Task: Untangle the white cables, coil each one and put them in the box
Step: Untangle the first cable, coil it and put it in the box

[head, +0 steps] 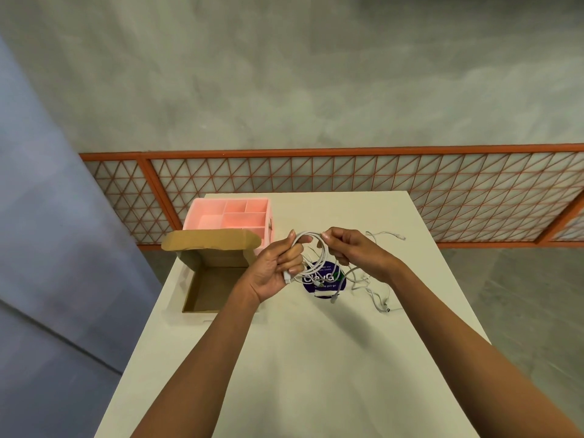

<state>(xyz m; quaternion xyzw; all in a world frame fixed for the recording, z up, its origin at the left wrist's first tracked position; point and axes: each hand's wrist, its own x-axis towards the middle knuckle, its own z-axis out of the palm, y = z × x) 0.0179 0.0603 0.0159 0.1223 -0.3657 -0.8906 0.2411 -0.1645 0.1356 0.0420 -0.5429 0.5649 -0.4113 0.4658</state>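
Observation:
My left hand (278, 267) and my right hand (350, 248) hold a white cable (311, 236) between them, raised above the table. The cable forms a loop, and its plug end hangs below my left palm. More white cables (373, 289) lie tangled on the table under and to the right of my hands, one strand reaching back to a plug at the far right. An open cardboard box (205, 292) stands at the table's left edge with its lid flap raised behind it; the part of its inside that I can see holds nothing.
A pink organiser (202, 216) with several compartments stands behind the box. A round dark blue sticker (316, 287) lies under the cables. The white table (316, 358) has edges close on the left and right. An orange lattice fence (410, 191) runs behind it.

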